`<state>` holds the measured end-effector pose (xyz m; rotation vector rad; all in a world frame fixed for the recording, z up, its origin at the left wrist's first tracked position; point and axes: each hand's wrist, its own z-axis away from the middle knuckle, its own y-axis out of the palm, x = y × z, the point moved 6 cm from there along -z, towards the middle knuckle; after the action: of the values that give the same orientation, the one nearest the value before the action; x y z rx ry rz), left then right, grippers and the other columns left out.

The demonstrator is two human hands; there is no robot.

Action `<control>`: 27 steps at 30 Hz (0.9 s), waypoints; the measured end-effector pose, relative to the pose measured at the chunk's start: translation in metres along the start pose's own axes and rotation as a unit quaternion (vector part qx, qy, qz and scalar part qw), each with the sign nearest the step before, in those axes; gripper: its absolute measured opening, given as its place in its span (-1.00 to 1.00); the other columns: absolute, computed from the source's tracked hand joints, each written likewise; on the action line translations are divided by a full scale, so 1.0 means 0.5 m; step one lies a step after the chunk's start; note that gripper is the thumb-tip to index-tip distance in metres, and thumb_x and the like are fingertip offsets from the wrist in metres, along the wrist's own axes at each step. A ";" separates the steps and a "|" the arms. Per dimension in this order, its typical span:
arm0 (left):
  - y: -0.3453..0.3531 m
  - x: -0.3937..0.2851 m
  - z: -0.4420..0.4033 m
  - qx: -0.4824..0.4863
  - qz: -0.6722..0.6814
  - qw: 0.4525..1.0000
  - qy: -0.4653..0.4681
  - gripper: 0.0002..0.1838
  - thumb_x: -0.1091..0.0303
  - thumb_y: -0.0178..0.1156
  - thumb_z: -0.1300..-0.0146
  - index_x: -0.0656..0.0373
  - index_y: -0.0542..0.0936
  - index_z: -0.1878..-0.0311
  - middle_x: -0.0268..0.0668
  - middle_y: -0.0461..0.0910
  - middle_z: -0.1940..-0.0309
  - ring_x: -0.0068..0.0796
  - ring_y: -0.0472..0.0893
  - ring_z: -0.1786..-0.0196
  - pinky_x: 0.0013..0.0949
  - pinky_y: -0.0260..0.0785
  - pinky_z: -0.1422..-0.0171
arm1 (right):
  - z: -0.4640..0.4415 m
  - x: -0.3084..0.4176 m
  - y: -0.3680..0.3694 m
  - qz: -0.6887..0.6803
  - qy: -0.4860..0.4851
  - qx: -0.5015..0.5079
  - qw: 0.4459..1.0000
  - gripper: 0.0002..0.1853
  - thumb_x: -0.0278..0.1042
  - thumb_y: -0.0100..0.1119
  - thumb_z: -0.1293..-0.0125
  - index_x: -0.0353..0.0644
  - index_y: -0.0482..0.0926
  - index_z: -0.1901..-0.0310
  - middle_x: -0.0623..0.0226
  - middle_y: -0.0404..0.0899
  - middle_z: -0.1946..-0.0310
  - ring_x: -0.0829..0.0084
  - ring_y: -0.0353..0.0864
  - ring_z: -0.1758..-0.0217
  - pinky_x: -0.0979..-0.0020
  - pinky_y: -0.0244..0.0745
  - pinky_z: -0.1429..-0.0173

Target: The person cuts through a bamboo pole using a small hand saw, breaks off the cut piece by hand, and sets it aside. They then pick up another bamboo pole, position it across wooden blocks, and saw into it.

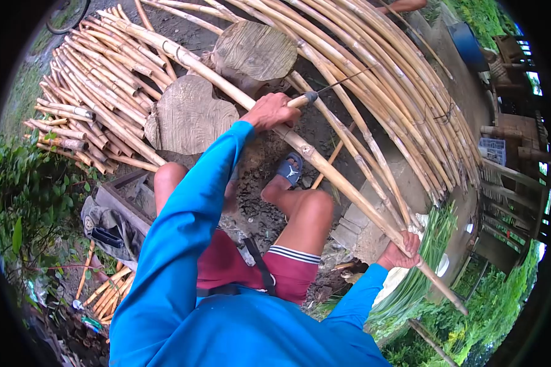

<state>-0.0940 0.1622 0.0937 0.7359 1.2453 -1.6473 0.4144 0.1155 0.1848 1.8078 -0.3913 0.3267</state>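
Note:
A long bamboo pole [333, 170] slants across the view from upper left to lower right, passing over the wooden blocks. My left hand [270, 112] is closed round the wooden handle of a long thin-bladed knife [302, 100] and lies against the pole. The knife's dark blade, seen nearly edge on, points right over the stacked poles. Farther down, my right hand [401, 251] grips the same pole near its lower end. Two cut tree-trunk blocks, a nearer one [193, 116] and a farther one [255, 51], stand beside my left hand.
Cut bamboo pieces [98, 79] lie heaped at left. Long bamboo poles [404, 92] arch across the upper right. Green leaf strips [422, 269] lie near my right hand. A grey cloth bag [110, 223] is left of my knee. Another person's arm [404, 5] shows at top.

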 end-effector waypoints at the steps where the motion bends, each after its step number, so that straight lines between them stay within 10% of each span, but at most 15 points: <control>1: -0.003 -0.002 0.006 -0.036 0.001 0.999 0.032 -0.57 0.04 0.20 0.02 0.32 0.66 0.39 -0.05 0.64 0.53 -0.14 0.64 0.44 -0.14 0.46 0.25 | -0.007 -0.004 0.012 -0.015 0.001 -0.007 1.000 -0.68 -0.36 0.35 -0.05 0.03 0.30 0.56 0.52 0.31 0.54 0.54 0.33 0.41 0.43 0.27 0.17; 5: 0.022 0.002 0.027 -0.080 -0.047 0.993 0.074 -0.58 0.07 0.17 -0.01 0.36 0.53 0.41 0.14 0.47 0.58 0.20 0.51 0.45 0.05 0.33 0.28 | 0.013 -0.006 -0.049 0.055 -0.004 -0.254 0.966 -0.65 -0.20 0.37 0.01 -0.06 0.31 0.50 0.35 0.22 0.49 0.36 0.30 0.37 0.31 0.27 0.14; 12: 0.063 0.072 0.005 -0.048 -0.022 0.997 0.047 -0.56 0.03 0.19 0.02 0.33 0.57 0.41 0.09 0.50 0.61 0.14 0.52 0.49 0.06 0.33 0.31 | 0.156 -0.040 -0.360 -0.011 -0.011 -0.589 0.808 -0.61 0.04 0.20 -0.04 -0.06 0.28 0.53 0.37 0.22 0.60 0.36 0.29 0.48 0.26 0.27 0.26; 25: 0.083 0.090 0.019 -0.082 0.040 0.994 0.063 -0.60 0.09 0.18 -0.02 0.32 0.51 0.34 0.02 0.48 0.59 -0.04 0.48 0.50 -0.01 0.32 0.32 | 0.237 -0.130 -0.384 0.134 0.284 -0.581 0.751 -0.49 0.05 0.27 -0.10 -0.31 0.60 0.15 0.16 0.65 0.35 0.12 0.65 0.16 -0.05 0.51 -0.08; 27: 0.068 0.062 0.060 -0.086 0.025 0.994 0.070 -0.63 0.14 0.19 -0.07 0.31 0.52 0.27 0.04 0.47 0.57 -0.04 0.47 0.50 -0.05 0.33 0.32 | 0.218 -0.174 -0.298 0.266 0.544 -0.425 0.673 -0.52 0.05 0.32 -0.17 -0.29 0.61 0.19 0.28 0.64 0.38 0.34 0.66 0.25 0.11 0.59 0.05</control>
<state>-0.0737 0.1215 0.0628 0.7802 1.4361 -1.4476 0.4016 0.0554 -0.0096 0.3265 -0.1253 1.3008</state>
